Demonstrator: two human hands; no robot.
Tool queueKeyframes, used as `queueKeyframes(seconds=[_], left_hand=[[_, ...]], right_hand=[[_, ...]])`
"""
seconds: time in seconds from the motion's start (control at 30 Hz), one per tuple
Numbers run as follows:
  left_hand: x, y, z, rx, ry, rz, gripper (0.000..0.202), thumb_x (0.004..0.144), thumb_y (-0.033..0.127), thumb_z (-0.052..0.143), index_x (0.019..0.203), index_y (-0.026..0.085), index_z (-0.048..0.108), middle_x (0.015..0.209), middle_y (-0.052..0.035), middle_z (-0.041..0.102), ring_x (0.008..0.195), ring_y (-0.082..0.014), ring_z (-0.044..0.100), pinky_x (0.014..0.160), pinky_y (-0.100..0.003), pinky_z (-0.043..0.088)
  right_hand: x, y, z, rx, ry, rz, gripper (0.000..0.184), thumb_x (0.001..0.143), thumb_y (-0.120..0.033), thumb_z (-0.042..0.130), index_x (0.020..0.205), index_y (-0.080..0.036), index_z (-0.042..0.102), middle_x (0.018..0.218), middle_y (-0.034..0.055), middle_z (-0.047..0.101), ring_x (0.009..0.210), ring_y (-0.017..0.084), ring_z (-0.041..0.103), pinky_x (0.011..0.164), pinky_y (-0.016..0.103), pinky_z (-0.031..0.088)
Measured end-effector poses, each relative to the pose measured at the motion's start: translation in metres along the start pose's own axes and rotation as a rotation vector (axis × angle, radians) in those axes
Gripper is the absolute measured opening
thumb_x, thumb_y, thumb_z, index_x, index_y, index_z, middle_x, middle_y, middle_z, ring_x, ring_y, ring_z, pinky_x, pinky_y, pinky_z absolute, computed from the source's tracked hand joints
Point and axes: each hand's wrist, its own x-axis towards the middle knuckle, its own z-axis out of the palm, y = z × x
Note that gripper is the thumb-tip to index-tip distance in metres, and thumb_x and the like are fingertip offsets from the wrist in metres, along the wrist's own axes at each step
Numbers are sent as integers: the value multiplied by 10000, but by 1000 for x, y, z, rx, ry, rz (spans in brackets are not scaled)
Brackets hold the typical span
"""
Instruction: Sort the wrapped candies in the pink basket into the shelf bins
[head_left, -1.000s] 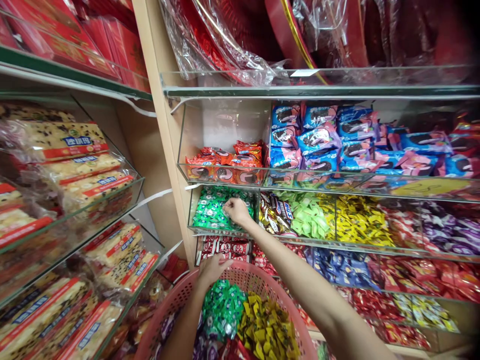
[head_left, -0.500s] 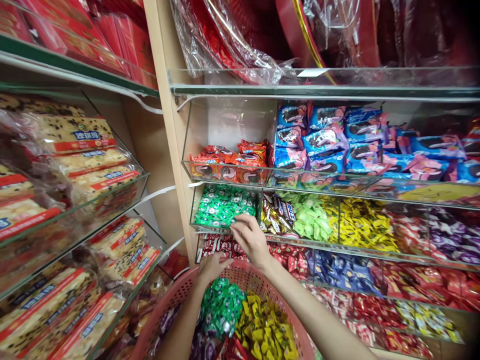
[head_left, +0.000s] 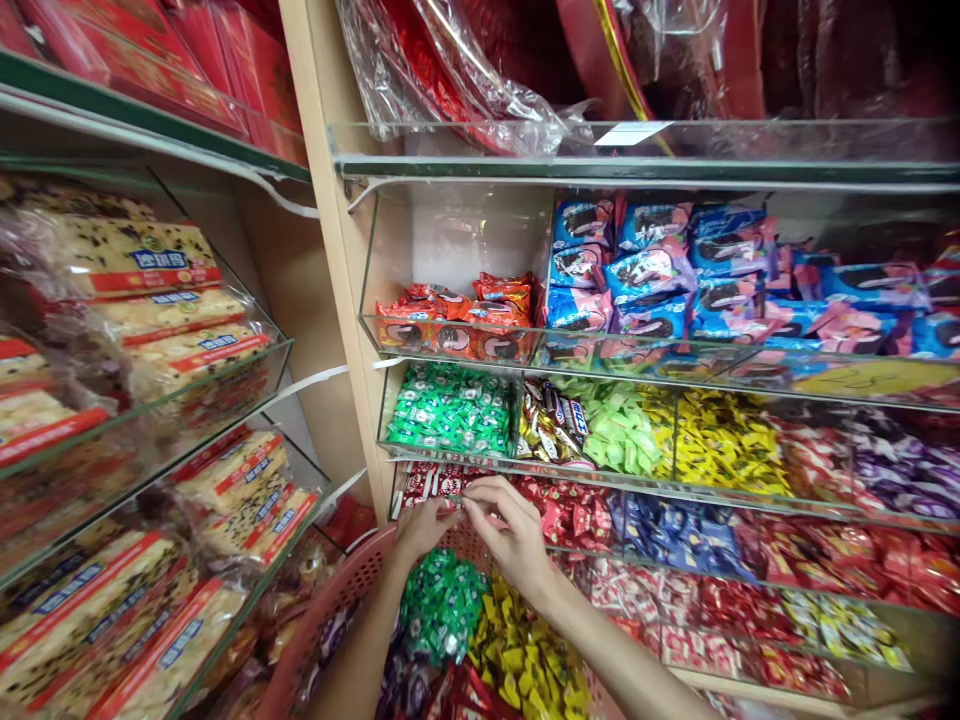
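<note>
A pink perforated plastic basket (head_left: 337,598) sits low in front of me. Inside it lie heaps of green-wrapped candies (head_left: 444,605), yellow-wrapped candies (head_left: 529,650), and some purple and red ones. At the basket's far rim is my left hand (head_left: 421,530), its fingers bent over the edge. Close beside it, above the rim, my right hand (head_left: 511,525) has its fingers curled with thumb and fingertips nearly together; anything small between them is hidden. Just beyond the hands stands a clear bin of green-wrapped candies (head_left: 450,410).
Right of the green bin are snack bars (head_left: 555,420), pale green candies (head_left: 622,425) and yellow candies (head_left: 727,440). Blue cookie packs (head_left: 649,270) fill the shelf above. Wrapped cereal bars (head_left: 150,260) line the left shelves, beside a wooden post (head_left: 330,250).
My right hand has drawn down and back from the front of the green candy bin to beside my left hand over the basket rim. My left hand has stayed near the rim.
</note>
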Motion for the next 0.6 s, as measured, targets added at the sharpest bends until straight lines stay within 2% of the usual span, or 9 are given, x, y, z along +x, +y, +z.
queueKeyframes(seconds=[0.1, 0.2, 0.33, 0.5, 0.6], left_hand=[[-1, -1, -1, 36, 34, 40, 373, 822, 487, 402, 972, 230, 628, 991, -56, 683, 954, -227, 609, 741, -267, 409], [-2, 0, -3, 22, 25, 44, 312, 819, 436, 427, 986, 253, 616, 973, -29, 688, 945, -203, 611, 721, -240, 402], [-4, 2, -5, 40, 37, 49, 305, 814, 452, 424, 940, 246, 612, 943, -20, 687, 921, -203, 612, 717, -243, 396], [-8, 5, -9, 27, 30, 46, 267, 807, 425, 428, 905, 249, 602, 929, -11, 685, 917, -201, 612, 695, -240, 391], [-10, 6, -12, 21, 25, 48, 300, 798, 461, 431, 921, 249, 602, 931, -19, 685, 922, -206, 610, 701, -246, 389]], right_hand=[[-10, 4, 4, 77, 1, 185, 161, 859, -230, 506, 989, -205, 596, 869, 46, 582, 679, 121, 591, 603, 240, 503], [-17, 6, 4, 76, -62, 220, 215, 873, -236, 477, 1047, -220, 601, 910, 59, 580, 721, 130, 592, 612, 243, 496], [-16, -1, -2, 35, -101, 114, 195, 863, -175, 469, 974, -220, 622, 911, 63, 586, 808, 149, 580, 653, 255, 489], [-16, -14, -10, 2, -79, -50, 245, 811, -64, 474, 981, -212, 571, 961, 67, 578, 878, 150, 571, 722, 275, 486], [-18, -18, -14, -11, -93, -133, 288, 776, -25, 484, 984, -212, 553, 1009, 75, 570, 919, 155, 569, 744, 281, 487]])
